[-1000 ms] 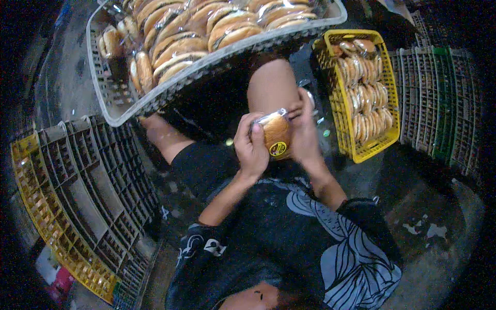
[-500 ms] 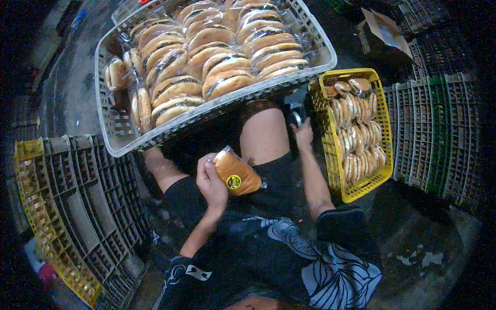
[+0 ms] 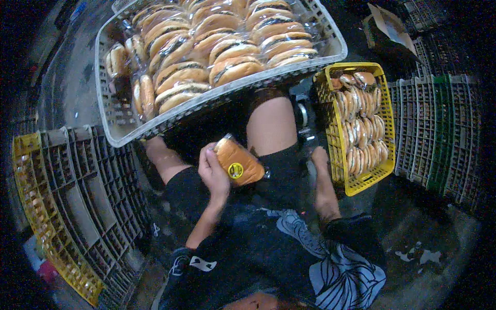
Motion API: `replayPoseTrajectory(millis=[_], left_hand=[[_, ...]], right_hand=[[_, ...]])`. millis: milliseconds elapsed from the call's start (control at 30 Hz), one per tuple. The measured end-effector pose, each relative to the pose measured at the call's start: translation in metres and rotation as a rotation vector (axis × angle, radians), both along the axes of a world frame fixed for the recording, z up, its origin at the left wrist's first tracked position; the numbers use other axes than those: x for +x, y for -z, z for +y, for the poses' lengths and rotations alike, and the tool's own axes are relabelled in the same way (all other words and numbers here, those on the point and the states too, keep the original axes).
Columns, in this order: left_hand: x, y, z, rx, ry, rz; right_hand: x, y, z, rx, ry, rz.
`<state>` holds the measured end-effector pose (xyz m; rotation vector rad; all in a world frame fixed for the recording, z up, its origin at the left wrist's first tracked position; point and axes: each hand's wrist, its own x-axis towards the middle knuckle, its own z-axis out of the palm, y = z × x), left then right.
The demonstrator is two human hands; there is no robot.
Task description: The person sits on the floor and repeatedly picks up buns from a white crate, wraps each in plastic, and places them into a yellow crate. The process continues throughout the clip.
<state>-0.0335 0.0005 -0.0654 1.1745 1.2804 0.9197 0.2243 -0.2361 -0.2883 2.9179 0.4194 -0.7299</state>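
My left hand (image 3: 213, 168) is closed around a plastic-wrapped bun (image 3: 247, 161), held tilted above my lap. A round yellow sticker (image 3: 235, 170) is on the bun's brown side. Beside my right knee, my right hand (image 3: 319, 156) hangs low near the yellow crate; its fingers are too dark and blurred to read. Just beyond it is a dark device with a pale ring-shaped part (image 3: 303, 113), partly hidden by my leg. In front of me, a large white crate (image 3: 155, 132) holds rows of wrapped filled buns (image 3: 235, 70).
A yellow crate (image 3: 360, 188) packed with wrapped buns stands to my right. Stacked grey and green crates (image 3: 443, 132) are farther right. Grey and yellow crates (image 3: 77, 191) stand on the left. An open cardboard box (image 3: 390, 28) lies at the far right.
My right hand has drawn back toward me from the ring-shaped part. The bun stays in my left hand, and the view has shifted slightly.
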Motion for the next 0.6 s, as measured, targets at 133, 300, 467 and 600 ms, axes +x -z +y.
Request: replayPoseTrajectory(millis=[133, 300, 467, 600], left_hand=[[-0.015, 0.007, 0.005, 0.549, 0.028, 0.186], [-0.011, 0.005, 0.001, 0.841, 0.134, 0.076], [-0.022, -0.016, 0.009, 1.132, 0.21, -0.034], [-0.027, -0.017, 0.008, 1.018, 0.116, -0.115]], right_hand=[[0.007, -0.071, 0.034, 0.537, -0.211, 0.397], [-0.075, -0.285, 0.159, 1.258, -0.739, 1.084], [-0.115, -0.311, 0.229, 0.848, -0.832, 0.967], [-0.124, -0.276, 0.25, 0.431, -0.659, 1.203]])
